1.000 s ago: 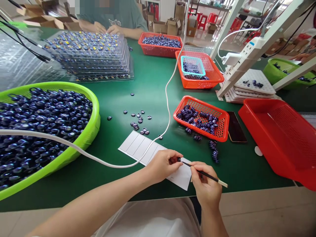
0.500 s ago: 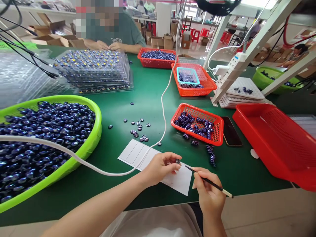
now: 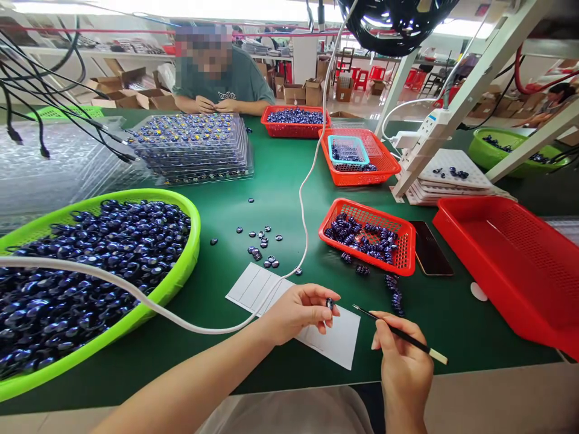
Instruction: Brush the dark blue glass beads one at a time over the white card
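Held between the thumb and fingertips of my left hand (image 3: 301, 310) is a small dark shiny oval piece (image 3: 330, 303), tilted above the white paper sheet (image 3: 341, 343). My right hand (image 3: 404, 355) grips a slim black pointed tool (image 3: 414, 341) with a pale rear end, held like a pen. Its fine metal-looking tip points left, a short gap away from the piece; the tool's exact kind is unclear. Several loose dark oval pieces (image 3: 257, 254) lie beyond the sheet. A red basket (image 3: 332, 208) holds similar glossy pieces, with small stacks (image 3: 394, 295) beside it.
A green basket (image 3: 194, 241) full of dark pieces stands left. A white cable (image 3: 181, 325) crosses the table and sheet. A phone (image 3: 432, 248) and red tray (image 3: 502, 283) lie right. Stacked clear trays (image 3: 226, 163) stand before a seated person (image 3: 246, 75).
The view has shifted, so most of the table sits lower and further right. The oval piece has turned and shows more of its face. The tool tip is farther from it.
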